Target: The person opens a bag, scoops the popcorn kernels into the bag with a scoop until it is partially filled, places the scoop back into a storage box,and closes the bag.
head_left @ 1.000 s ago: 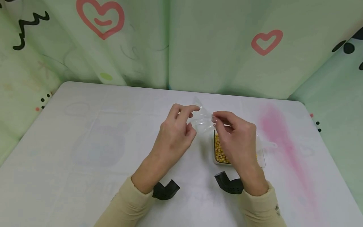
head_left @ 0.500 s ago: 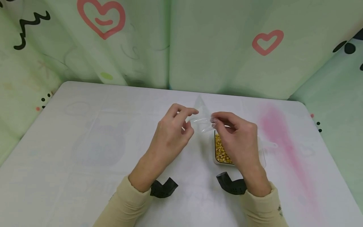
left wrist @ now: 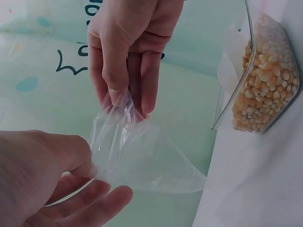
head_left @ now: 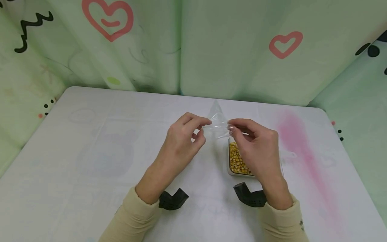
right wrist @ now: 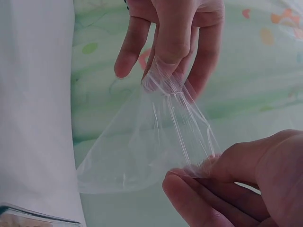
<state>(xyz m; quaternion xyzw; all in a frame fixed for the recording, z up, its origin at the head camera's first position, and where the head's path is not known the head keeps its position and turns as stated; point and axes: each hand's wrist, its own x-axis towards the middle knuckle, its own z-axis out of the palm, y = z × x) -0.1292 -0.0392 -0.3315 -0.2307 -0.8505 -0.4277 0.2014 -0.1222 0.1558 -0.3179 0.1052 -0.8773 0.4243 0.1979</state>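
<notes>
A clear plastic bag (head_left: 218, 117) hangs between both hands above the table, its pointed end drooping away from them. The left hand (head_left: 184, 144) pinches one side of its gathered rim between thumb and finger; in the left wrist view the other fingers of that left hand (left wrist: 61, 179) spread below the bag (left wrist: 151, 161). On the opposite side the right hand (head_left: 257, 144) pinches the rim with thumb and fingertips. Below the right hand stands a clear rectangular container (head_left: 240, 174) holding yellow corn kernels (head_left: 237, 161), partly hidden by that hand.
A white table (head_left: 90, 201) with a pink stain (head_left: 302, 144) lies beneath. Black curved pieces (head_left: 173, 200) sit at both wrists. A green patterned curtain (head_left: 223, 50) hangs behind the table's far edge. Next to the container lies a pale tab-like piece (head_left: 288, 154).
The right hand has shifted slightly right, stretching the bag's rim a little wider. The bag's tip has swung slightly right. The left hand has moved slightly left.
</notes>
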